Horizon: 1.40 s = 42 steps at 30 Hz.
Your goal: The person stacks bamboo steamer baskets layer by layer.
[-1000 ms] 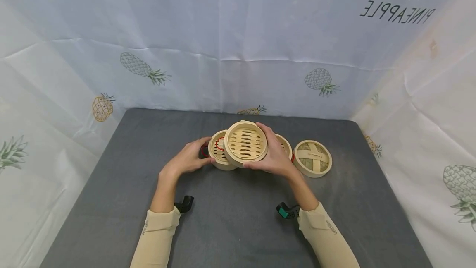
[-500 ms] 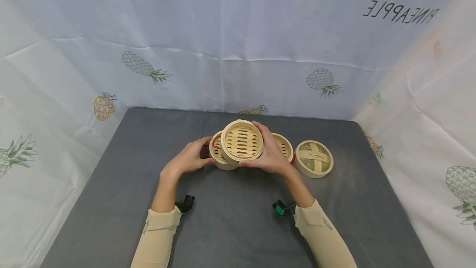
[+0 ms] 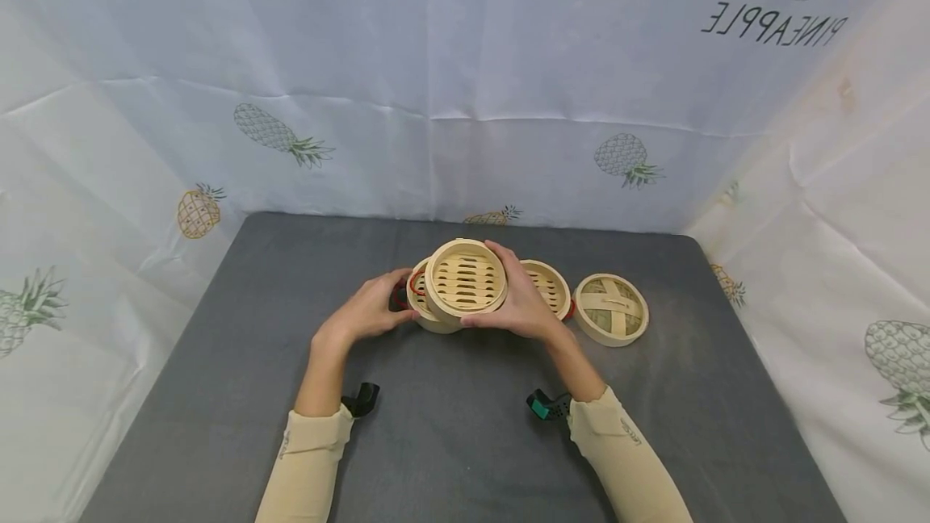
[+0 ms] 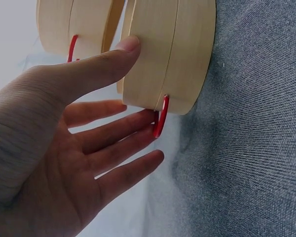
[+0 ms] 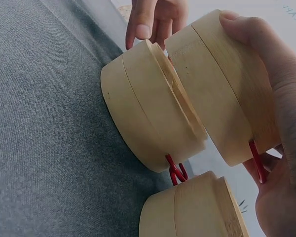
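Bamboo fills our hands: our right hand (image 3: 523, 307) grips a raised tier (image 3: 466, 279), tilted, just above a second tier (image 5: 148, 129) resting on the grey table (image 3: 218, 361) at centre. Our left hand (image 3: 366, 311) lies relaxed, thumb and fingertips touching that lower tier's wall at its 9 o'clock, near a red loop (image 4: 160, 117). A third tier (image 3: 550, 287) and a woven lid (image 3: 612, 309) sit at 3 o'clock. We judge the tilted tier could catch the rim, jam crooked or shove the lower one, since our left hand only touches it.
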Each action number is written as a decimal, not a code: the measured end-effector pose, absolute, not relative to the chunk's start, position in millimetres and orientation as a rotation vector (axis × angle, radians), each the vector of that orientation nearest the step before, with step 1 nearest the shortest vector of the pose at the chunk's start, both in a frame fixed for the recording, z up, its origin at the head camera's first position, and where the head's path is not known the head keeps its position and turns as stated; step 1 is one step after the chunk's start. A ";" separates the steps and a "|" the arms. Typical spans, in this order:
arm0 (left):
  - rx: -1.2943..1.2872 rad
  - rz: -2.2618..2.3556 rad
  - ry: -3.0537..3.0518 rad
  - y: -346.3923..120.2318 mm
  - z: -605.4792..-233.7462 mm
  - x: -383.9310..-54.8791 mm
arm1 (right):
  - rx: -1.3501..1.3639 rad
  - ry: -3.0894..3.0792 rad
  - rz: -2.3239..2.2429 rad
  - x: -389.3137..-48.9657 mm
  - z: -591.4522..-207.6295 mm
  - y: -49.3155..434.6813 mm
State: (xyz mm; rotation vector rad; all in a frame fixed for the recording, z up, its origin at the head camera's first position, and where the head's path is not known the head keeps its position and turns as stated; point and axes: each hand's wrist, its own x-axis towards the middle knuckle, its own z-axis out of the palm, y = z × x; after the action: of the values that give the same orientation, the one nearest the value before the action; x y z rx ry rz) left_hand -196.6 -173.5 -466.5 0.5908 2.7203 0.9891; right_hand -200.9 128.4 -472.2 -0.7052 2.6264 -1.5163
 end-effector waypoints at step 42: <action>0.579 1.025 2.716 -176.2 -467.9 -196.4 | -0.684 2.598 -1.447 -214.7 -471.2 111.9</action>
State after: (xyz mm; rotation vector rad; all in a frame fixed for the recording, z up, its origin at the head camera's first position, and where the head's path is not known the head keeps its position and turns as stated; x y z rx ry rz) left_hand -196.4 -176.2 -467.9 0.5787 2.7158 1.0245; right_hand -214.7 111.9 -471.2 -0.6844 2.5982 -1.4471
